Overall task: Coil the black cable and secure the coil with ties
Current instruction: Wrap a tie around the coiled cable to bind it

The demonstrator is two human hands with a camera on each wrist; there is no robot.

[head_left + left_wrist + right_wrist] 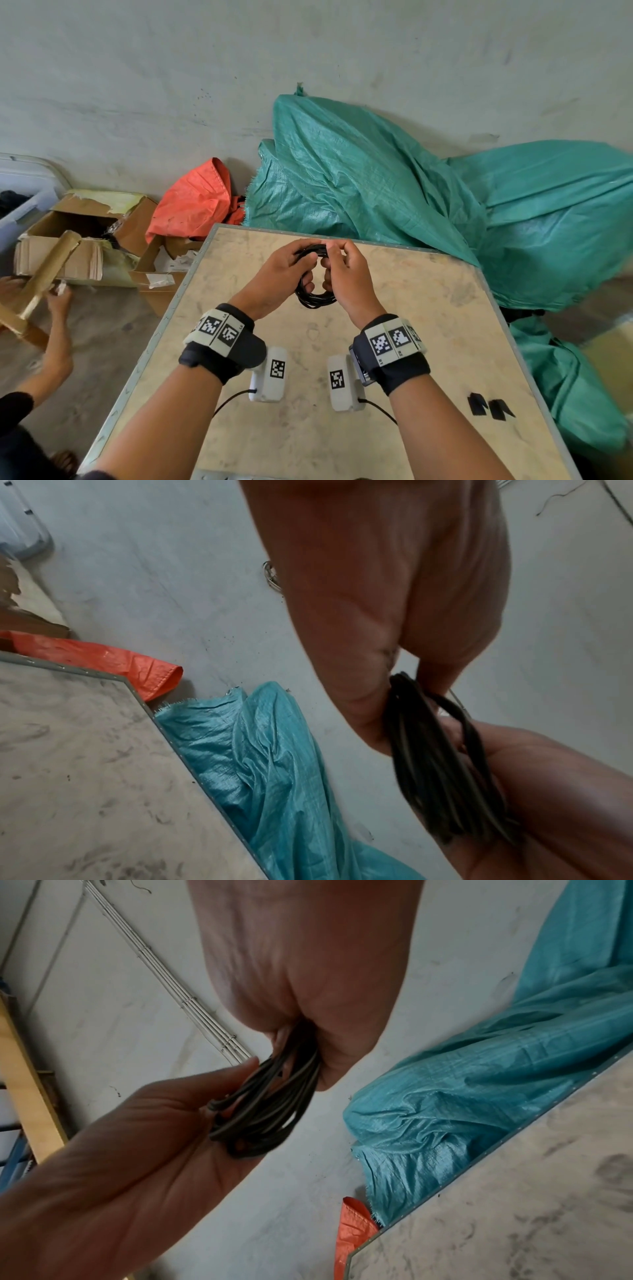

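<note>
Both hands hold the black cable, wound into a small coil with several loops, above the far part of the table. My left hand grips the coil's left side, fingers curled round the strands. On the right side, my right hand pinches the top of the coil. The left wrist view has the cable bundle running from my left hand down to the right hand. In the right wrist view my right hand clamps the cable against the left hand. Two black ties lie on the table near its right edge.
Two white marker blocks with thin leads stand on the table near me. Teal tarps pile up behind and right of the table, with an orange bag and cardboard boxes to the left. Another person's hand holds wood at far left.
</note>
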